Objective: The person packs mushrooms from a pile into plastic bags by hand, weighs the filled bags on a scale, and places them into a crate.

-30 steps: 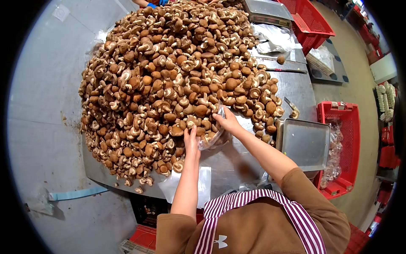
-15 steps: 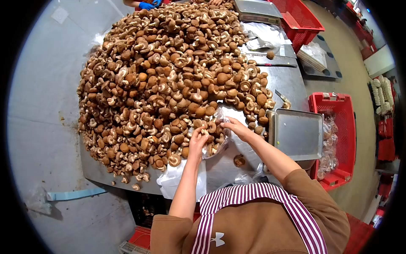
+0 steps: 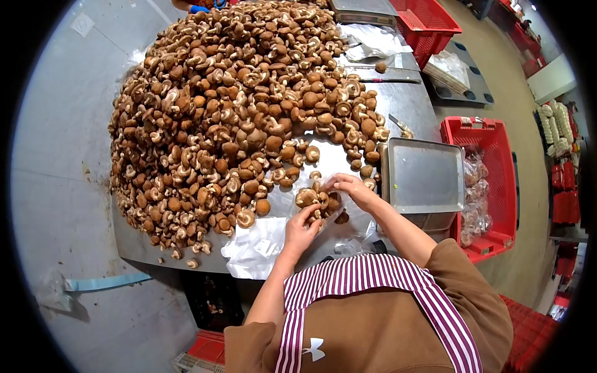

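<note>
A large heap of brown mushrooms covers much of the metal table. At its near edge a clear plastic bag with several mushrooms inside lies between my hands. My right hand pinches the bag's rim on the right side. My left hand is at the bag's left side, fingers bent against the mushrooms at its mouth; whether they grip a mushroom or the film is hard to tell.
Right of my hands is a metal scale tray, with a knife behind it. A red crate beyond holds bagged mushrooms. White bags lie left of my left arm. At the far edge shows a person's blue-gloved hand.
The bag has come away from the heap toward me, with mushrooms now gathered in it. Both hands have moved with it. The view has shifted to the right.
</note>
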{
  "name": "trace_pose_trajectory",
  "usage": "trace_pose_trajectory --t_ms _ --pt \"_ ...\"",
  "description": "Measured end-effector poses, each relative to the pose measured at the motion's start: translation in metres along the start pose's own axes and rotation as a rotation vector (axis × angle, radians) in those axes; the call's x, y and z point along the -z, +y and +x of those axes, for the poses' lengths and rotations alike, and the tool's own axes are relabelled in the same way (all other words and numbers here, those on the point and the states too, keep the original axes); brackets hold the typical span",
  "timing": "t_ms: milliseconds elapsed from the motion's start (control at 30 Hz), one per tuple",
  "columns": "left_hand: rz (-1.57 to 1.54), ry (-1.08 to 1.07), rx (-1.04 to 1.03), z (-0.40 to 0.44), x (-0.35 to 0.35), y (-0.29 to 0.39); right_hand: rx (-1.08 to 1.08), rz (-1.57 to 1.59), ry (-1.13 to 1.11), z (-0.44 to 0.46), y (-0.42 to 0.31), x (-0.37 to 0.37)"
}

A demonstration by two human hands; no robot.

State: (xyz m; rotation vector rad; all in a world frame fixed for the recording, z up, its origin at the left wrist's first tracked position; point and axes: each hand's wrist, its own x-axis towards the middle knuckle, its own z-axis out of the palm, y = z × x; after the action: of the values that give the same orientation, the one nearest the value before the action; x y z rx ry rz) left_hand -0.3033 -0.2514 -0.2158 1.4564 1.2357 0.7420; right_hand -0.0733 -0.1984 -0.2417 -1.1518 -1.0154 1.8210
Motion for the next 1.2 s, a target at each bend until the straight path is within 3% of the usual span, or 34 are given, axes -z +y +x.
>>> trace_pose_trajectory --t_ms 133,200,333,400,467,533,600,667,733,833,867,933,1033,1133,1200 --pt "0.236 -0.03 0.02 -0.015 -0.008 -0.013 0.035 -0.31 -0.063 -0.024 0.0 -0.013" --pt "0.393 -0.044 -0.097 -0.019 -0.009 -0.011 0.043 -0.852 -0.049 -0.032 0.002 -0.02" --pt "0.451 -0.067 -0.095 -0.028 -0.013 -0.015 0.376 -0.951 0.152 -0.041 0.035 -0.023" --pt "0.551 -0.129 -0.195 -0.028 -0.012 -0.018 0.342 -0.94 0.152 -0.045 0.023 -0.023" --pt "0.57 -0.166 -0.182 -0.033 -0.01 -0.012 0.098 -0.612 0.095 -0.051 0.008 -0.021" --pt "0.59 -0.201 -0.168 -0.039 -0.007 -0.004 0.044 -0.592 0.126 -0.052 0.001 -0.014" --pt "0.643 -0.191 -0.227 -0.047 -0.001 0.0 -0.068 -0.145 0.152 -0.055 -0.007 -0.005" --pt "0.678 -0.192 -0.155 -0.048 0.008 0.011 -0.035 -0.102 0.163 -0.058 -0.015 0.003" --pt "0.711 -0.195 -0.085 -0.048 0.02 0.021 -0.044 0.138 0.108 -0.06 -0.021 0.007" --pt "0.557 0.103 -0.276 -0.046 0.035 0.037 -0.023 0.327 0.117 -0.066 -0.039 0.002" --pt "0.558 0.102 -0.274 -0.045 0.037 0.044 0.023 0.393 0.101 -0.067 -0.042 0.002" --pt "0.412 0.203 -0.305 -0.042 0.039 0.055 0.045 0.385 0.084 -0.065 -0.047 0.002" --pt "0.49 0.146 -0.282 -0.041 0.021 0.028 0.003 -0.177 0.062 -0.05 -0.025 0.008" --pt "0.569 -0.023 -0.263 -0.051 0.009 0.019 0.037 -0.119 0.043 -0.053 -0.007 -0.008" --pt "0.543 0.108 -0.175 -0.055 0.003 0.027 -0.053 -0.196 0.027 -0.061 -0.003 -0.01"
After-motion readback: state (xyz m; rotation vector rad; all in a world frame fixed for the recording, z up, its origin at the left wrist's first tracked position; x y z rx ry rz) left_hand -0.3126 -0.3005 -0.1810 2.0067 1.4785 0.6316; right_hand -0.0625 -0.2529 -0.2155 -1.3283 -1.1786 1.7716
